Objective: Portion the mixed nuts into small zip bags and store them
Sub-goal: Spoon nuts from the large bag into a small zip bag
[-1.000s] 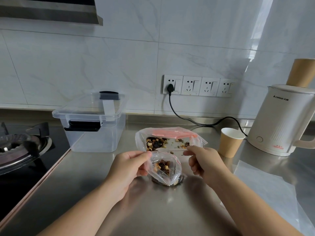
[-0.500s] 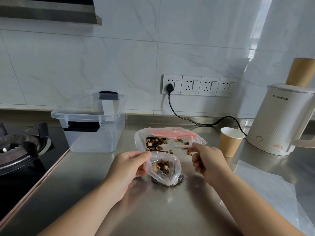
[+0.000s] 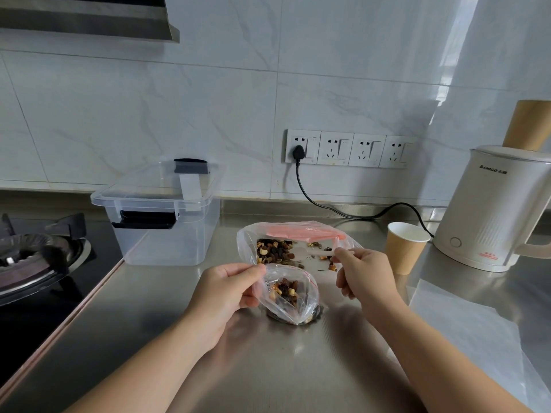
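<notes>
Hands at work: the left hand [image 3: 229,289] pinches the rim of the small zip bag [image 3: 287,295]; the right hand [image 3: 365,274] grips a white spoon [image 3: 319,252].
The small bag, part-filled with mixed nuts, rests on the table [image 3: 268,368] between both hands, mouth open. Just behind it lies the large nut bag [image 3: 293,244], the spoon reaching inside. Further back-left stands a lidded clear storage box [image 3: 162,214].

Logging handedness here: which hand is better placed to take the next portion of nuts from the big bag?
Probably the right hand: it already pinches a white spoon reaching into the big bag, while the left hand holds the small zip bag open.
</notes>
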